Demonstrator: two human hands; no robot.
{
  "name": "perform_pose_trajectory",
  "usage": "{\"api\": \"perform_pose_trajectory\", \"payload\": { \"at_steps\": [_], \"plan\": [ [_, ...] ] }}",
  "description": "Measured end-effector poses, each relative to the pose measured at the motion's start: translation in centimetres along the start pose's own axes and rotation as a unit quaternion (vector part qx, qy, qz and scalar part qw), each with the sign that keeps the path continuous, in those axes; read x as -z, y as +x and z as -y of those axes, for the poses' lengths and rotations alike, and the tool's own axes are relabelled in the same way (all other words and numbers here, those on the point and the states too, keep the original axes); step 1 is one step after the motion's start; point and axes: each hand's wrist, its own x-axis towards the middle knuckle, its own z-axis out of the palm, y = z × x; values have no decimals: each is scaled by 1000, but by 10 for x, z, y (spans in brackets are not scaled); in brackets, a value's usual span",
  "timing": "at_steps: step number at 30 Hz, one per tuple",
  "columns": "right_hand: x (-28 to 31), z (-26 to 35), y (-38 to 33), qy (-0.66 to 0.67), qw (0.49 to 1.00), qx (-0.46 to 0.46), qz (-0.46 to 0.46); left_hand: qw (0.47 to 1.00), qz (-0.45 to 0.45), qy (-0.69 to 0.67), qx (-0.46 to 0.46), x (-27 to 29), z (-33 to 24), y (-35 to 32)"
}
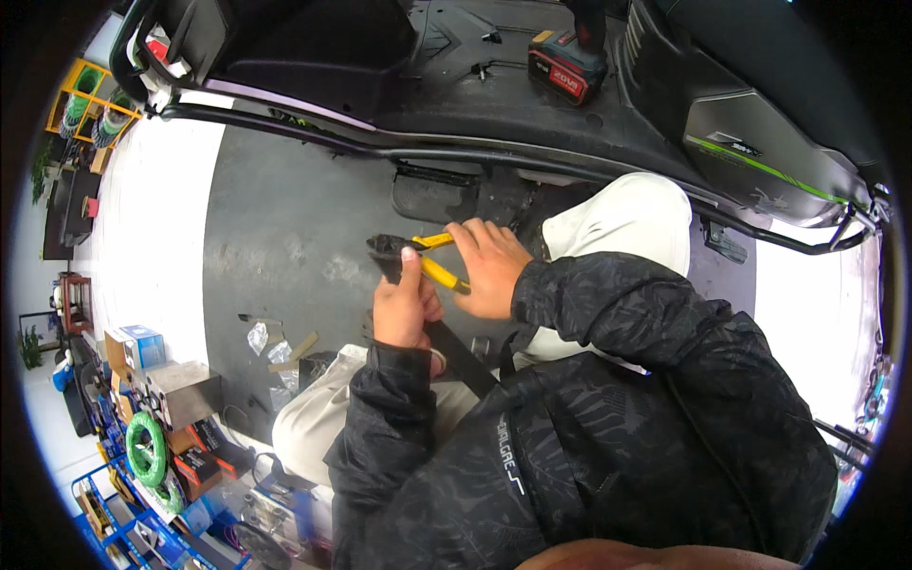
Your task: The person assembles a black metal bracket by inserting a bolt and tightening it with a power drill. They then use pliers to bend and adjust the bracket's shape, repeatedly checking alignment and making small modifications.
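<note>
My right hand [493,269] is closed on the pliers [443,274], which have yellow handles spread apart and a dark head pointing left. In my left hand [403,312] is a flat black strip [460,358], with the fingers wrapped round it and the thumb raised by the pliers' head. The strip's upper end meets the jaws, and I cannot make out whether they bite on it. Its lower end runs down to the right toward my jacket.
Ahead stands a dark vehicle with a black side bar [456,152]. A cordless tool's red and black battery [568,68] rests on its footwell floor. Scraps and clear plastic bags [281,353] lie on the grey floor at left, near boxes and a green coil [145,449].
</note>
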Motion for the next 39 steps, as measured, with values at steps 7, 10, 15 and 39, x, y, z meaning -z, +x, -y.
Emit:
{"api": "perform_pose_trajectory", "payload": {
  "at_steps": [7, 10, 15, 39],
  "plan": [
    [34, -24, -18, 44, 998, -3, -48, 1000, 12, 23, 13, -17, 40, -38],
    [43, -27, -29, 20, 1000, -18, -4, 996, 8, 78, -29, -17, 55, -44],
    [57, -22, -45, 84, 991, -98, 39, 980, 4, 198, -30, -25, 69, -58],
    [93, 34, -148, 75, 944, -315, 63, 786, 188, 568, -153, 13, -10, -102]
  ]
}}
